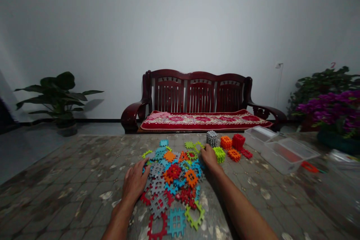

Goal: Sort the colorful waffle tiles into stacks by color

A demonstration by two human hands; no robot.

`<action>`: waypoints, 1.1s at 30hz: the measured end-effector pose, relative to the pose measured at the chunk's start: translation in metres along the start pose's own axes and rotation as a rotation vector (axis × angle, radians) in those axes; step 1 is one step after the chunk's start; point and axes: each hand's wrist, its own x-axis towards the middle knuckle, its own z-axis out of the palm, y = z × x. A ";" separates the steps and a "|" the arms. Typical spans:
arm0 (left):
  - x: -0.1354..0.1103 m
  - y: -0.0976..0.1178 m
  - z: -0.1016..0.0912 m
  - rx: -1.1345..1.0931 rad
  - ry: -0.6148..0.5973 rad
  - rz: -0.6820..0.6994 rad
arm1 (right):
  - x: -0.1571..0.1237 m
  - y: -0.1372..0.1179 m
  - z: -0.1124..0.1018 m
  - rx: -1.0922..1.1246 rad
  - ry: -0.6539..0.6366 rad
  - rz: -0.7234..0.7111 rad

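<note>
A pile of flat interlocking plastic tiles (174,183) in blue, grey, red, orange and green lies on the stone-patterned table (70,191). My left hand (135,180) rests on the pile's left edge, fingers spread over grey and blue tiles. My right hand (208,156) reaches to the pile's far right side, fingers curled around a green tile (198,146). Just beyond it stand sorted stacks: a green stack (219,154), a grey stack (212,138), an orange stack (226,142) and a red stack (238,141).
Two clear plastic boxes (281,152) sit at the table's right. Behind the table stands a dark wooden bench (197,97) with a red cushion. A potted plant (57,97) is at the left, purple flowers (334,110) at the right.
</note>
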 end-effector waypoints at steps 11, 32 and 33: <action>0.002 0.002 -0.003 0.040 -0.035 -0.004 | -0.033 -0.027 -0.021 -0.265 -0.086 0.002; 0.002 0.002 -0.003 0.061 -0.035 -0.001 | -0.046 -0.038 -0.034 -0.455 -0.229 -0.176; 0.001 0.002 -0.003 0.063 -0.033 -0.002 | -0.047 -0.039 -0.034 -0.434 -0.224 -0.174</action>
